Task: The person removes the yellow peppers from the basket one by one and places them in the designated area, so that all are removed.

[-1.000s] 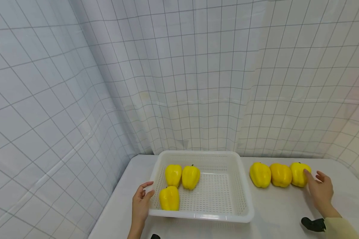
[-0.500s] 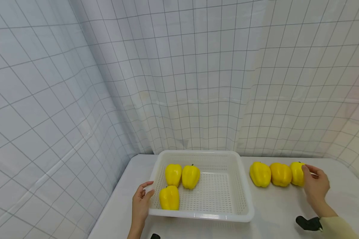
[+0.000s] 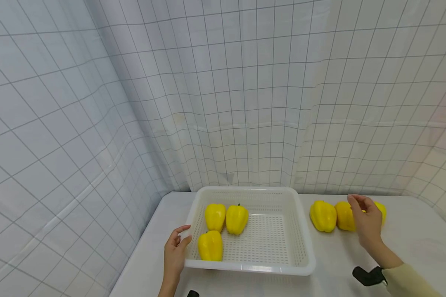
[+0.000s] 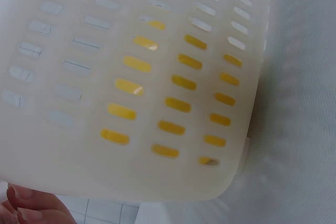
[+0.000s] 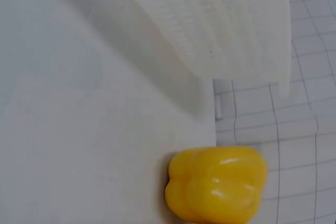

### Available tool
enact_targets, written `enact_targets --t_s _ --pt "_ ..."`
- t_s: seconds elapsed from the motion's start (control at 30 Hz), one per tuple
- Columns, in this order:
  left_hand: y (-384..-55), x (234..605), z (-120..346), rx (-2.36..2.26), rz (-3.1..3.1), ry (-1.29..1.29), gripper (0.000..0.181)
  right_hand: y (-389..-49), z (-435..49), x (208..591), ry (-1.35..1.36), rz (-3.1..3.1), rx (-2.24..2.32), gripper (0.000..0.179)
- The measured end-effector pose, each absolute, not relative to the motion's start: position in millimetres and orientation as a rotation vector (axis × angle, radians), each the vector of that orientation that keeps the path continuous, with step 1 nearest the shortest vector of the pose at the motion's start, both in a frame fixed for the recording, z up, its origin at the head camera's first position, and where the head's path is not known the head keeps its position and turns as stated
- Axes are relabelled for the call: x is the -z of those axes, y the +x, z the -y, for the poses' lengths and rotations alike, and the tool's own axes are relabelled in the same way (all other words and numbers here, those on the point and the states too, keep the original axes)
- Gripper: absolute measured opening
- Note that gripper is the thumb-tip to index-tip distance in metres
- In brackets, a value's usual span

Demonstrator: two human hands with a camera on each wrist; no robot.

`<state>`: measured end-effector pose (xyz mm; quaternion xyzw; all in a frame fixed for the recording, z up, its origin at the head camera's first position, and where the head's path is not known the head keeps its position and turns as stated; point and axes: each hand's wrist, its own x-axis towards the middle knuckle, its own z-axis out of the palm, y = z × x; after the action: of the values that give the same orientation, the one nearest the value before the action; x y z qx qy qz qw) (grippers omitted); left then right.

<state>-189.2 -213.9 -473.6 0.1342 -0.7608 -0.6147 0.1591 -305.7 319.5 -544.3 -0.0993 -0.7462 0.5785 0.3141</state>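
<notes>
In the head view my left hand rests at the left rim of a white perforated plastic basket, index fingertip and thumb on the rim. Its fingertips show at that rim in the left wrist view. Inside the basket's left half lie three yellow bell peppers. My right hand, fingers loosely bent and holding nothing, hovers over a row of three more peppers. It overlaps the middle pepper and partly hides the right-hand pepper; the left-hand pepper shows fully, and one pepper appears in the right wrist view.
Basket and peppers are on a white table. A grid-patterned white curtain hangs behind it and along the left side. A black piece sits beside my right sleeve.
My right hand has moved left, from the right-hand pepper to over the gap between it and the middle one. The left hand, basket and peppers have stayed put.
</notes>
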Motion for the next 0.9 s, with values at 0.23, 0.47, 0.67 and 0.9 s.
enact_targets --t_s 0.23,0.47,0.67,0.9 --pt "-190 474 214 1.756 2.182 0.388 0.028 -276 -272 494 -0.06 1.999 -1.632 0.026" --pt "-190 473 213 1.757 2.181 0.401 0.028 -234 -221 434 0.056 2.028 -1.652 0.025" --pt "-189 472 213 1.744 2.191 0.394 0.028 -221 -203 417 0.196 2.059 -1.733 0.023" --pt "-189 471 213 1.743 2.198 0.406 0.028 -215 -190 408 0.358 2.12 -1.774 0.027"
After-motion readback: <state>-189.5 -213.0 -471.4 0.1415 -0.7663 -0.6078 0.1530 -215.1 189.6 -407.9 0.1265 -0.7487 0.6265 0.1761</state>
